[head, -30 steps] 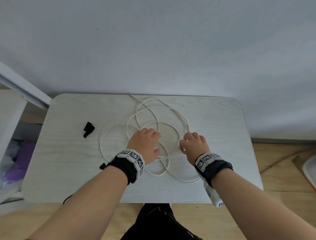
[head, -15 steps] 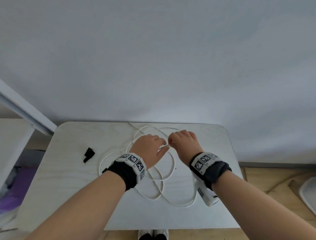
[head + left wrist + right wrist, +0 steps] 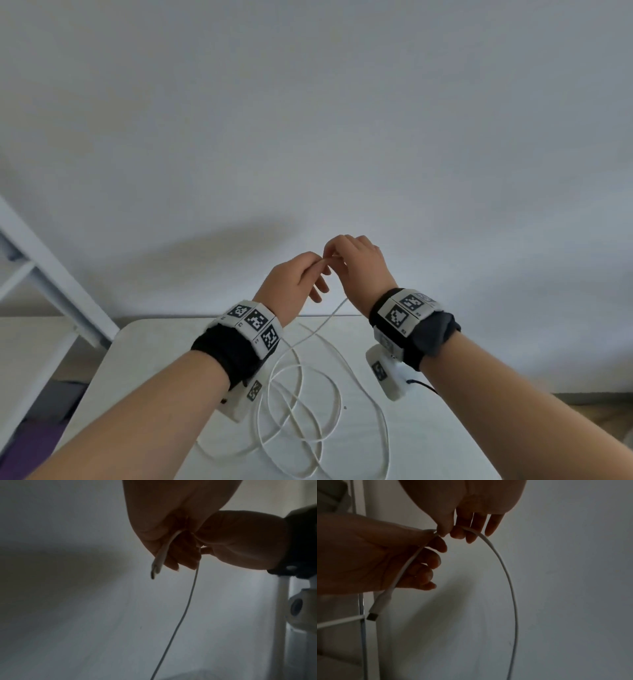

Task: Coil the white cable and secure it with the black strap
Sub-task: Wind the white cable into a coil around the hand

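Observation:
Both hands are raised above the white table (image 3: 154, 359), close together. My left hand (image 3: 317, 274) pinches the white cable (image 3: 329, 317) near its end. In the right wrist view the connector (image 3: 375, 612) hangs below the left hand's (image 3: 435, 536) palm. My right hand (image 3: 330, 257) pinches the same cable just beside it, between thumb and forefinger (image 3: 447, 532). From there the cable (image 3: 510, 574) arcs down. Its loose loops (image 3: 301, 404) lie on the table. In the left wrist view the connector (image 3: 157, 566) dangles under my left hand (image 3: 171, 536). The black strap is not visible.
A white shelf frame (image 3: 51, 284) stands to the left of the table, with something purple (image 3: 20, 445) low beside it. A plain wall rises right behind the table. Wooden floor (image 3: 599, 407) shows at the right.
Both hands have left the tabletop and risen together, lifting the cable's end. The cable now hangs from them to the loops below. The head view has tilted upward.

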